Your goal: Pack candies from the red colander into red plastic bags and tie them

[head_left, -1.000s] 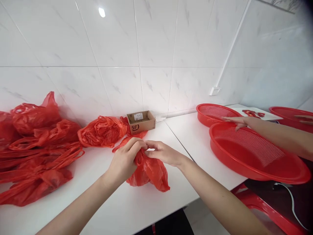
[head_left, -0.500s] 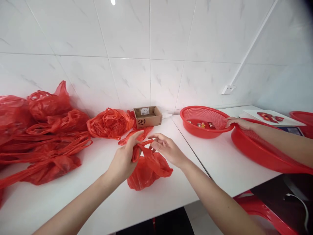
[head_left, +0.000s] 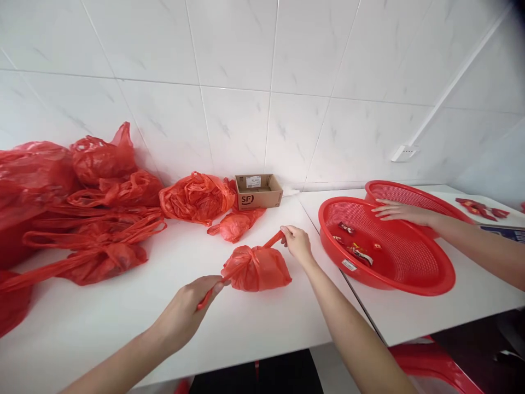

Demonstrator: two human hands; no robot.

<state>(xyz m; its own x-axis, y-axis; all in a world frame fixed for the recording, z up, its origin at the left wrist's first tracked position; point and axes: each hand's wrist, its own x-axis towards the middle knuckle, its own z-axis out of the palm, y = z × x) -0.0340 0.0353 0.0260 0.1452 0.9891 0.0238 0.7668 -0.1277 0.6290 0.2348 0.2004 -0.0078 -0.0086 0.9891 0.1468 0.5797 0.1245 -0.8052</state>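
A filled red plastic bag [head_left: 262,269] rests on the white table, its neck drawn tight and its two handles pulled apart. One handle is gripped by my left hand [head_left: 186,306], closed at the near left of the bag. My right hand [head_left: 297,244] pinches the other handle at the bag's far right. What the bag contains is hidden. Just behind it lies a smaller red bag [head_left: 234,225], next to an open cardboard box [head_left: 258,198].
Knotted red bags [head_left: 104,241] heap up on the left, beside a crumpled bundle of bags [head_left: 199,198]. On the right, another person's hand [head_left: 404,212] touches a red basket [head_left: 426,268] holding a few small wrapped packets. A second basket [head_left: 410,189] stands behind.
My hands have moved apart, stretching the handles and tightening the bag's neck. The basket with packets has come nearer in front of the other basket, the other person's hand at its rim.
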